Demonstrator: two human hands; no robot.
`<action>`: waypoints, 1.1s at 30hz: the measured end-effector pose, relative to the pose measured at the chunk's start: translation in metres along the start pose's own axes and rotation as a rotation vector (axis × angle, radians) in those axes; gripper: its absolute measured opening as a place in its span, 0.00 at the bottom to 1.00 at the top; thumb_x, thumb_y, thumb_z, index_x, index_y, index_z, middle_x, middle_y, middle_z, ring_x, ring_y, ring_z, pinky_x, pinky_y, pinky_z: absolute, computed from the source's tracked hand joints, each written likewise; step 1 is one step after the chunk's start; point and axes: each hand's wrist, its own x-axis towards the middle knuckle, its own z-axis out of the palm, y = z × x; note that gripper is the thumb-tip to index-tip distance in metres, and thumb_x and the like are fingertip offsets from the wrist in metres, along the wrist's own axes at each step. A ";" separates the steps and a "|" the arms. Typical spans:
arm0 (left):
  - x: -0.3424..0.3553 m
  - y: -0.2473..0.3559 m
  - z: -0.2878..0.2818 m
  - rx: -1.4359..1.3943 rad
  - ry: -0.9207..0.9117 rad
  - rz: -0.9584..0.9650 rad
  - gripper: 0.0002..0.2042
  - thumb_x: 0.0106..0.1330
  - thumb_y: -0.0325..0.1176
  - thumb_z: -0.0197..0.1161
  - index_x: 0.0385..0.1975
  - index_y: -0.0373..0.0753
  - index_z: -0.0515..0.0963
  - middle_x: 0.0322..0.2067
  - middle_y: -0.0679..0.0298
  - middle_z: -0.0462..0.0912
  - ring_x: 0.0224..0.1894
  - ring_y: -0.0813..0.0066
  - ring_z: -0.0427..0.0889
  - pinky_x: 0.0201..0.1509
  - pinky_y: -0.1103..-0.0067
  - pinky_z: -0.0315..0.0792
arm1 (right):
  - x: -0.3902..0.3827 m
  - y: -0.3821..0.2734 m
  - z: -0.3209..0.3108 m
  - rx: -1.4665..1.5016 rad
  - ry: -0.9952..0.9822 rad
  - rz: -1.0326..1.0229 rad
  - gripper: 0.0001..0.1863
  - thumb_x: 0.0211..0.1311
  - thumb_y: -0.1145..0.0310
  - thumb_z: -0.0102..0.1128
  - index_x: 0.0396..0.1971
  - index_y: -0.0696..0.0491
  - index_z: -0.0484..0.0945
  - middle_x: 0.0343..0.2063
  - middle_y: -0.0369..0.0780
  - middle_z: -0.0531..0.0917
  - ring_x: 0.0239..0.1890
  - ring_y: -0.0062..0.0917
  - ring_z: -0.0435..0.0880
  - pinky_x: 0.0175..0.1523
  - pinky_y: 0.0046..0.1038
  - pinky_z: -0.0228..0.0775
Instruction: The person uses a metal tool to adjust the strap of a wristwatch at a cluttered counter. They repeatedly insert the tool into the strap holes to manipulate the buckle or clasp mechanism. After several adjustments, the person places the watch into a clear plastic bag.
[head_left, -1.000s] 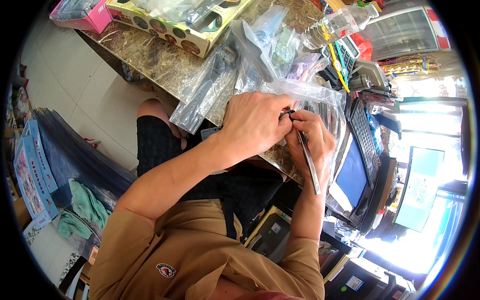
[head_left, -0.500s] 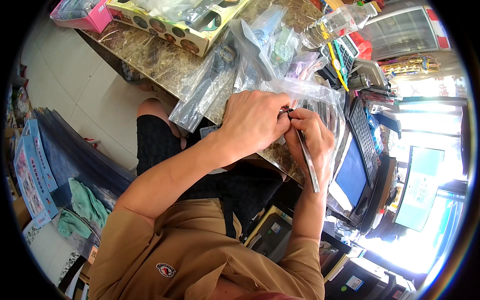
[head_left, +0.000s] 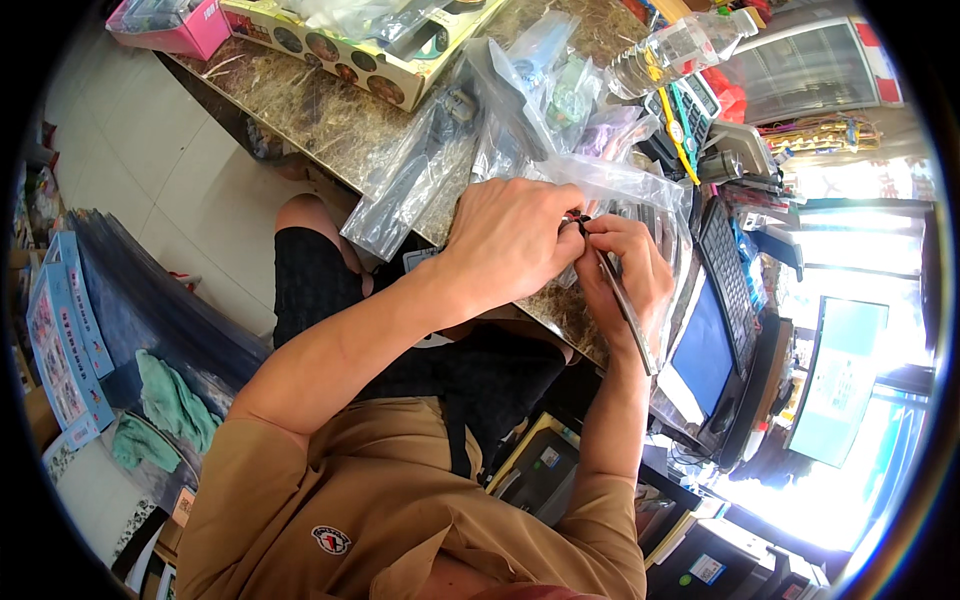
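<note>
Over the table's front edge my two hands meet, fingertips nearly touching. My left hand (head_left: 512, 238) is closed, pinching a small dark piece (head_left: 574, 217) with a bit of red on it, mostly hidden by the fingers. In my right hand (head_left: 632, 268) is a slim metal tool (head_left: 628, 308), long and narrow like tweezers. Its tip is at the dark piece and its free end sticks out past the wrist. Just beyond the hands lies a clear plastic bag (head_left: 610, 175). Left of it are more clear bags (head_left: 400, 205), one with a dark strap-like item inside.
A plastic bottle (head_left: 680, 52), a yellow watch (head_left: 675, 120) and a calculator (head_left: 698, 97) crowd the far right. A keyboard (head_left: 728, 285) and monitor (head_left: 838, 380) stand on the right. A printed box (head_left: 350, 55) and a pink box (head_left: 190, 38) sit on the marble-patterned table (head_left: 290, 105).
The metal tool's free end has swung slightly to the right. My right hand has shifted a little right with it; my left hand stays nearly in place.
</note>
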 end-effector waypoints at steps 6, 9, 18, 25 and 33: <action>0.000 0.002 0.001 0.016 0.001 -0.024 0.09 0.65 0.38 0.70 0.40 0.43 0.88 0.26 0.50 0.87 0.31 0.45 0.88 0.36 0.57 0.78 | -0.003 0.001 0.004 0.007 0.041 -0.005 0.15 0.54 0.86 0.75 0.35 0.56 0.78 0.39 0.45 0.91 0.39 0.34 0.93 0.45 0.30 0.85; 0.000 0.002 0.001 0.024 -0.007 -0.032 0.09 0.65 0.38 0.70 0.40 0.43 0.88 0.26 0.50 0.87 0.31 0.45 0.88 0.36 0.57 0.78 | -0.003 0.002 0.005 0.030 0.045 -0.025 0.17 0.51 0.89 0.75 0.38 0.58 0.79 0.40 0.45 0.89 0.39 0.38 0.90 0.45 0.32 0.83; 0.001 0.001 0.000 0.019 -0.007 -0.024 0.09 0.64 0.38 0.71 0.40 0.42 0.88 0.25 0.50 0.87 0.30 0.45 0.87 0.35 0.57 0.79 | -0.005 0.003 0.006 0.032 0.036 -0.020 0.18 0.51 0.89 0.76 0.38 0.58 0.79 0.40 0.46 0.89 0.38 0.37 0.90 0.44 0.32 0.83; 0.001 0.001 0.000 0.020 -0.004 -0.018 0.09 0.64 0.38 0.70 0.40 0.42 0.87 0.25 0.50 0.87 0.30 0.45 0.88 0.35 0.57 0.79 | -0.005 0.001 0.005 0.021 0.033 -0.009 0.18 0.50 0.89 0.76 0.38 0.58 0.79 0.40 0.46 0.89 0.38 0.37 0.90 0.44 0.32 0.83; 0.000 0.001 0.001 0.024 -0.007 -0.018 0.09 0.64 0.38 0.70 0.40 0.42 0.87 0.26 0.51 0.87 0.31 0.46 0.88 0.36 0.57 0.79 | -0.001 -0.002 0.001 0.017 -0.014 0.028 0.14 0.55 0.85 0.76 0.36 0.57 0.79 0.40 0.44 0.91 0.40 0.35 0.93 0.47 0.30 0.85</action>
